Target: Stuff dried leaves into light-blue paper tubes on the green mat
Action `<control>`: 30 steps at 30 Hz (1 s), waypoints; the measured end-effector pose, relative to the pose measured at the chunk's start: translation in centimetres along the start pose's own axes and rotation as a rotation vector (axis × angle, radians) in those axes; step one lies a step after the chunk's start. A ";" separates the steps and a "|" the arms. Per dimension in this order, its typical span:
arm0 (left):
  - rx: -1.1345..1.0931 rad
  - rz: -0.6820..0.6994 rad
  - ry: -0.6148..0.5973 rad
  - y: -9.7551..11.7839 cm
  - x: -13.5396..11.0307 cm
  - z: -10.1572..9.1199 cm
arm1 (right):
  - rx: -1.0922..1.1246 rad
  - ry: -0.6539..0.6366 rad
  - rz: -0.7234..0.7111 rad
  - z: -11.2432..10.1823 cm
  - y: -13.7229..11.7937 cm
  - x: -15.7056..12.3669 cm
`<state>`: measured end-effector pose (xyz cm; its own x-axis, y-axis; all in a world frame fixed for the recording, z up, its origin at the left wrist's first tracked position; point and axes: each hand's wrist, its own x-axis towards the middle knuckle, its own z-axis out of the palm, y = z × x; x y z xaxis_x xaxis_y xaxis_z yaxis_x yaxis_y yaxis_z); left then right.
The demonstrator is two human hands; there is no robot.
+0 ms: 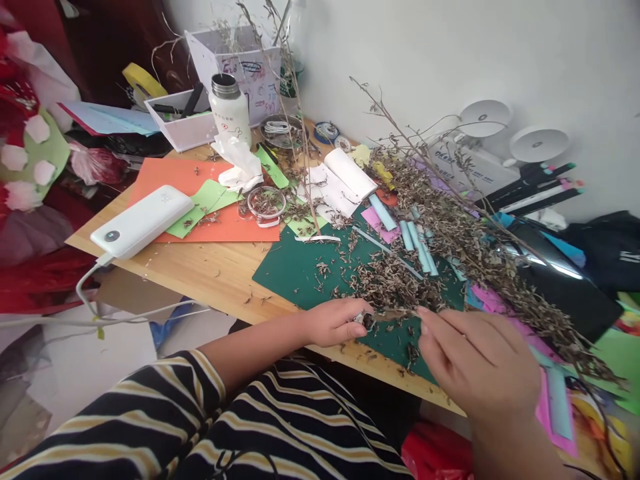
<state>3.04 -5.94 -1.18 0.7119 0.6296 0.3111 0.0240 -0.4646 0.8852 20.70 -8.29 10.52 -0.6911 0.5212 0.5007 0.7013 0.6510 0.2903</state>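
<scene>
Over the near edge of a green cutting mat [285, 270], my left hand [336, 322] is closed around one end of a dried plant stem [393, 313]. My right hand [480, 367] pinches the other end between thumb and fingertips, so the stem spans the gap between both hands. Just behind it lies a heap of crumbled dry leaves [395, 277], with loose bits scattered over the mat. Long dried branches [480, 257] with curled leaves stretch along the right side of the table.
A white power bank [140, 220] with a cable lies at the left on orange paper [210, 227]. Behind stand an uncapped white bottle [231, 110] and a small clear dish [267, 202] with leaf bits. Pale blue paper rolls [420, 247] and several markers [535, 190] are at the right.
</scene>
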 end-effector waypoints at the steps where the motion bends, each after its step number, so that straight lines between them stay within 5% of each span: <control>1: -0.001 -0.003 0.002 0.1 0.0 0.0 | 0.005 0.009 0.024 0.0 -0.1 0.0; 6: -0.002 0.010 -0.005 0.1 0.0 -0.1 | 0.050 0.040 0.130 0.1 -1.2 -0.3; 30: -0.020 0.056 0.015 -0.3 0.1 0.2 | -0.027 -0.208 -0.129 0.4 -3.1 0.8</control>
<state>3.25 -5.84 -1.48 0.7010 0.6125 0.3654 -0.0300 -0.4866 0.8731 17.92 -9.66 9.67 -0.7944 0.5390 0.2799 0.6073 0.7059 0.3644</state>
